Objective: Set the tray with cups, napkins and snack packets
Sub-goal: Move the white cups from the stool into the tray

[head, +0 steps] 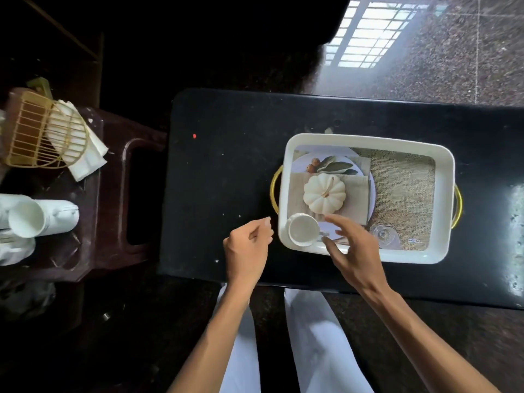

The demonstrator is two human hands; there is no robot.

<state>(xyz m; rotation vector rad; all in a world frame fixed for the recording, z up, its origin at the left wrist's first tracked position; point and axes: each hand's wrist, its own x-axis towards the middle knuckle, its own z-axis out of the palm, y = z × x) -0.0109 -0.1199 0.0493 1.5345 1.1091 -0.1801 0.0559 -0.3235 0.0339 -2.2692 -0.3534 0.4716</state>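
Observation:
A white tray [368, 140] with gold handles lies on the black table [226, 180]; its floor carries a printed picture of a pumpkin, burlap and a glass. One white paper cup [303, 229] stands upright in the tray's near left corner. My right hand [354, 251] hovers just right of that cup, fingers spread, holding nothing. My left hand [246, 248] is over the table left of the tray, fingers loosely curled and empty. More white cups [37, 218] lie stacked on their side on the stool at far left. White napkins [82, 148] sit in a gold wire holder [34, 131].
A dark brown plastic stool [113, 194] stands left of the table and carries the cups and napkin holder. My white-trousered legs [312, 336] are below the table's near edge. Speckled stone floor lies beyond the table.

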